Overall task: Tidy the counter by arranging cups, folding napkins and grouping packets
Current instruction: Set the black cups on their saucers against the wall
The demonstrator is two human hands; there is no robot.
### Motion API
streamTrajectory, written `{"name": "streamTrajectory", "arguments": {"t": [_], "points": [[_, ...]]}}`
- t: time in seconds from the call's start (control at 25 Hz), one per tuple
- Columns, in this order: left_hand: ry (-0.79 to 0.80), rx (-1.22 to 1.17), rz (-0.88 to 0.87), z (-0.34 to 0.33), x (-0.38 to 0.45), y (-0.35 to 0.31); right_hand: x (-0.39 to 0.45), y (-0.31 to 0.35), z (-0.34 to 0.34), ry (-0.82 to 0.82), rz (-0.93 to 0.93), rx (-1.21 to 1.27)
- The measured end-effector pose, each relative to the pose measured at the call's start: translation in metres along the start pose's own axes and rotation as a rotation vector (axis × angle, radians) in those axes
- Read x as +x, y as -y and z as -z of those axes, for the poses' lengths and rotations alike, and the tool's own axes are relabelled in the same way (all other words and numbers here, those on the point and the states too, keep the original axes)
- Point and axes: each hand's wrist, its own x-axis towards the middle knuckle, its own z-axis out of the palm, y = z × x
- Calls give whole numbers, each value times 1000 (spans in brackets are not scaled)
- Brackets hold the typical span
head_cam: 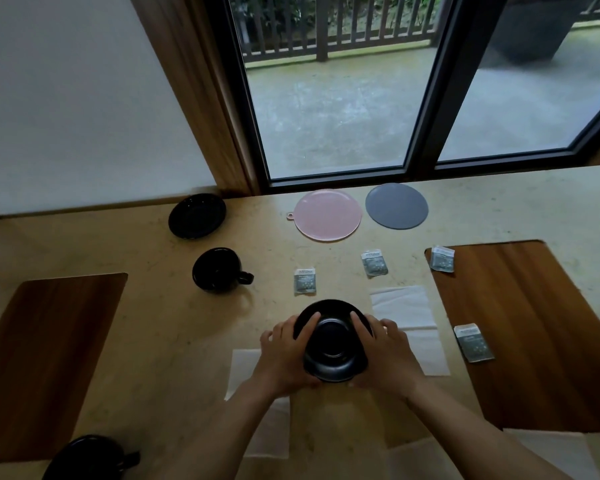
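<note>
Black cup at the near left edge (84, 457); beyond it, my two hands held a glossy black ceramic saucer (331, 341) just above the pale stone counter (153, 323).

My left hand (286, 355) and right hand (383, 355) gripped opposite rims, fingers curled over the top, the saucer tilted toward me. To do this well, I judged I should level it, carry it to the black handled cup (217, 270) standing well apart at left, and set it down clear of the white paper napkins (404, 308) and grey foil packets (305, 281).

Cup (219, 270) left of packet (305, 281), before saucer (197, 215).
</note>
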Motion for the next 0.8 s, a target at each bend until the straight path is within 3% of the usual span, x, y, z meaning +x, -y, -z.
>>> {"name": "streamTrajectory", "arguments": {"t": [0.4, 0.8], "points": [[-61, -97, -1, 19, -2, 4, 4, 7, 22, -25, 9, 76], [-149, -38, -13, 86, 25, 59, 50, 52, 78, -183, 59, 77]]}}
